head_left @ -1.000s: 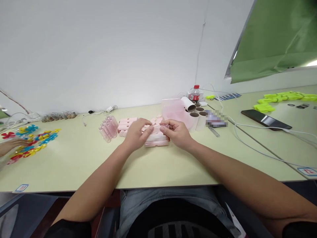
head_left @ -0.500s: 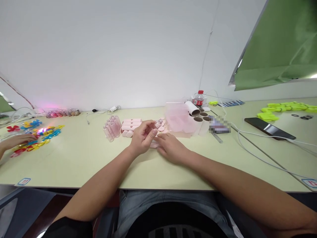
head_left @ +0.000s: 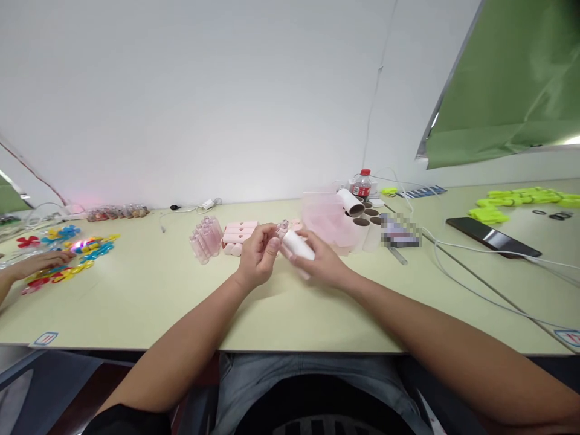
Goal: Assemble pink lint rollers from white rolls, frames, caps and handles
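My right hand [head_left: 324, 260] is closed around a white tube [head_left: 298, 244], tilted above the table and slightly blurred. My left hand [head_left: 258, 254] pinches a small clear, pinkish piece [head_left: 281, 227] right beside the tube's upper end; whether the two touch I cannot tell. Just beyond my left hand lie several pale pink cylinders [head_left: 240, 231], stacked on their sides. Left of them stands a cluster of clear pink tubes [head_left: 206, 238]. Behind my right hand is translucent pink plastic [head_left: 328, 217], and small pink parts there are partly hidden by my fingers.
Right of the plastic, a white cardboard tube [head_left: 350, 202] lies near several upright ones, with a red-capped bottle [head_left: 362, 184] behind. A phone [head_left: 492, 237] and white cable [head_left: 475, 302] lie at right. At far left a co-worker's hand [head_left: 40, 264] touches colourful pieces [head_left: 86, 248].
My right hand has lifted from the table and now holds the white tube up beside the small clear piece. My left hand has shifted slightly left, still pinching that piece.
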`<state>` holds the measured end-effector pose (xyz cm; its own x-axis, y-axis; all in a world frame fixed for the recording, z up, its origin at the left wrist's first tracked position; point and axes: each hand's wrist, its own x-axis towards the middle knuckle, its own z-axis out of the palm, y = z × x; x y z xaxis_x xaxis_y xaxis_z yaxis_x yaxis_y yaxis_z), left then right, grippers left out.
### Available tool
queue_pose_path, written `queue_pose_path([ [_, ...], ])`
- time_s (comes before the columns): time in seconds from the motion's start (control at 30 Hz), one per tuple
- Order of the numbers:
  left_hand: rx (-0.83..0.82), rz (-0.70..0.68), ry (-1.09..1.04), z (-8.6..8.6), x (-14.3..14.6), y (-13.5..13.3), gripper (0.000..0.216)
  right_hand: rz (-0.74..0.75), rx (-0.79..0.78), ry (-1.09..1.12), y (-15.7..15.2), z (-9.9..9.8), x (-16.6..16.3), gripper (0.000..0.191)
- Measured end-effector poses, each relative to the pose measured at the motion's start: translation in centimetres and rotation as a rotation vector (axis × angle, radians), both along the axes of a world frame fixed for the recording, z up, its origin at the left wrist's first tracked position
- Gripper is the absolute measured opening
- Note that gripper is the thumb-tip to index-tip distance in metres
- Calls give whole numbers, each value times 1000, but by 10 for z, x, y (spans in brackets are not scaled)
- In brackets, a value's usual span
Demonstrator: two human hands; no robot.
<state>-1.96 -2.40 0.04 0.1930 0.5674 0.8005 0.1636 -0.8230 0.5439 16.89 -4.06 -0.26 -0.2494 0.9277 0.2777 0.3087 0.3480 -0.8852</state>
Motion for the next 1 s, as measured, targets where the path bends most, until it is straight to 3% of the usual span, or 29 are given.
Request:
queue_pose_path([
  [0.13, 9, 69, 113, 3, 2, 0, 26, -17, -88, 454, 6, 13, 7, 57],
  [0.23, -18, 96, 192, 5, 3, 1, 24, -10, -151, 581, 5, 18, 9, 56],
  [0.6, 18, 151, 270, 4, 3, 3, 29, -145, -51, 518, 5, 16, 6, 52],
  [1.0, 44, 252, 388, 0, 1, 7, 31, -194, 30, 412, 8, 12, 9, 56],
])
